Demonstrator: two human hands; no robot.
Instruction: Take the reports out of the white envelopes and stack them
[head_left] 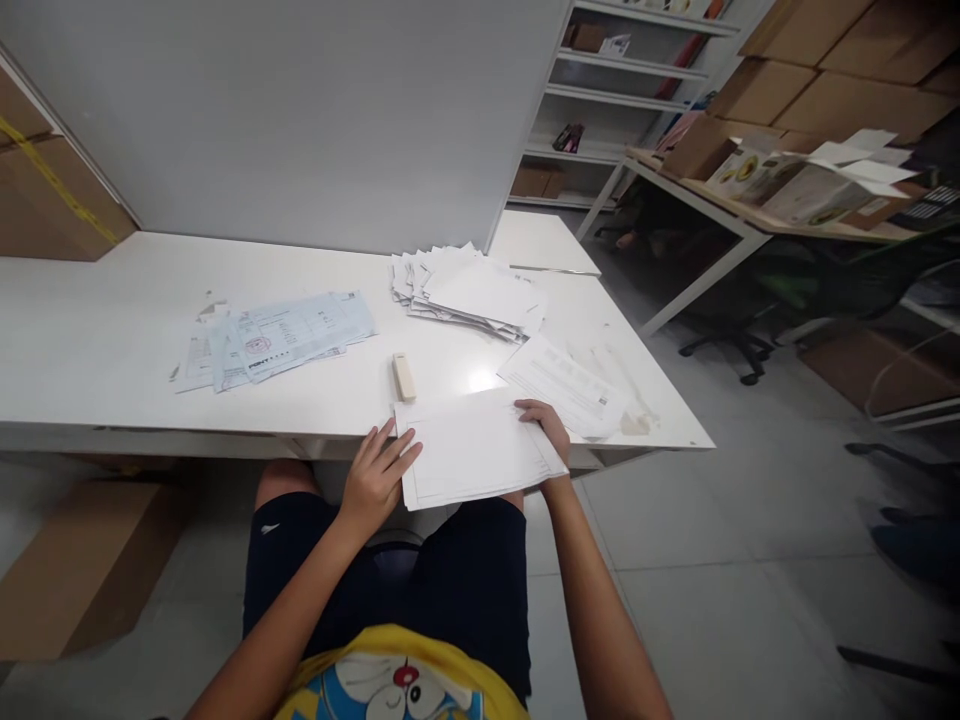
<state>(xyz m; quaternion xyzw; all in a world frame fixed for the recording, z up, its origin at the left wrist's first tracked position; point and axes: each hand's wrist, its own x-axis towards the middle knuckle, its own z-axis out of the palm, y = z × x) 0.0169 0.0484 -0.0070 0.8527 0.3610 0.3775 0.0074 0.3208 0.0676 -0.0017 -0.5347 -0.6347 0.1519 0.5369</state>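
Between my two hands lies a small stack of white paper sheets (476, 450), partly over the table's front edge. My left hand (377, 475) rests at the stack's left side, fingers spread and lying on its edge. My right hand (551, 435) grips the right side, with fingers curled over the top sheet. Just beyond the stack stands a cream-coloured stapler-like block (403, 377). A loose printed sheet (566, 385) lies to the right, close to my right hand. Farther back is an uneven pile of white papers (472, 288).
Light blue printed forms (292, 335) lie on the white table (97, 330) at left. A grey panel (300, 110) rises behind. Cardboard boxes stand at left (60, 195) and below the table (82, 560). Shelves (600, 110) and another table (705, 200) with boxes are at right.
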